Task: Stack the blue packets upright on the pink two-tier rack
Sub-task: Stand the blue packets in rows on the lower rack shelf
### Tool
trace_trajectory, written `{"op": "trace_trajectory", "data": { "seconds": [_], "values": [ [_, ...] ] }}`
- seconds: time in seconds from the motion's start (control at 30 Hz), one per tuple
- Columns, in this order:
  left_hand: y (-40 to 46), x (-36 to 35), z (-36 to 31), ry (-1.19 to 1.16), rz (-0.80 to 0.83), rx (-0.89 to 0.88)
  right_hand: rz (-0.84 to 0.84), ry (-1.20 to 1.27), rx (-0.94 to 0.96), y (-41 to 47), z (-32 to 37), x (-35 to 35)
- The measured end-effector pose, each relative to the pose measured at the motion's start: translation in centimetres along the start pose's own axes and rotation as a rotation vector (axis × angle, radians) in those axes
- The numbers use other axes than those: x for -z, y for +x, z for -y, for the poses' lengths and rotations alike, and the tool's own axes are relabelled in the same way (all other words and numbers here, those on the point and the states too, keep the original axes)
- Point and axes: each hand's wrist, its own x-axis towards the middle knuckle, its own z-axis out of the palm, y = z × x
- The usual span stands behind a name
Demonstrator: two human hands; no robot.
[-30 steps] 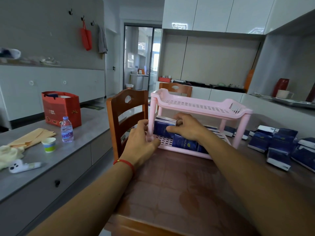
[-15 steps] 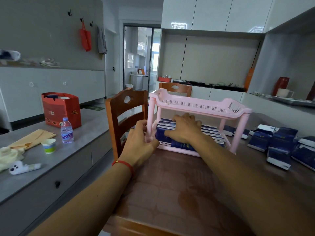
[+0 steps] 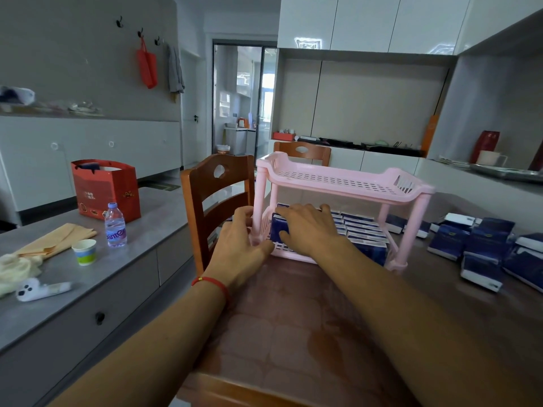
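Left hand [image 3: 239, 245] grips the pink rack [image 3: 346, 183] post; right hand [image 3: 308, 227], fingers spread, presses the blue packets [image 3: 363, 230] upright on the lower tier. Push too hard and the row topples.

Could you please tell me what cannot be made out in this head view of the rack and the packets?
- Packets on the rack's lower shelf: the right hand covers several, so no count.
- Left hand: its fingertips hide behind the rack's post; grip unclear.
- Loose packets on the table: cut off by the right edge.
- Packet print: too small to read.
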Motion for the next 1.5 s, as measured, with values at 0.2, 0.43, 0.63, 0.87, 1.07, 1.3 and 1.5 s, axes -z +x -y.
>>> {"op": "trace_trajectory", "data": {
  "seconds": [0.2, 0.43, 0.63, 0.87, 1.07, 1.3, 1.5],
  "values": [
    [-0.1, 0.1, -0.2, -0.009, 0.001, 0.008, -0.032, -0.026, 0.136, 0.0, 0.0, -0.1],
    [-0.2, 0.2, -0.4, 0.005, 0.009, 0.010, -0.028, 0.014, 0.120, -0.1, -0.1, 0.0],
    [0.0, 0.2, -0.1, -0.016, 0.010, 0.026, -0.068, 0.140, 0.071, -2.5, -3.7, 1.9],
    [-0.1, 0.3, -0.4, 0.002, 0.010, 0.027, -0.060, 0.136, 0.091, -6.0, -7.9, 1.5],
    [-0.3, 0.3, -0.5, 0.008, 0.000, 0.042, -0.130, 0.200, 0.122, -6.6, -7.8, 1.0],
    [-0.3, 0.3, -0.5, 0.028, -0.011, 0.033, -0.168, 0.220, 0.167, -7.0, -8.4, 0.9],
    [-0.3, 0.3, -0.5, 0.042, -0.004, 0.031, -0.163, 0.250, 0.163, -7.3, -8.9, 0.8]
  ]
}}
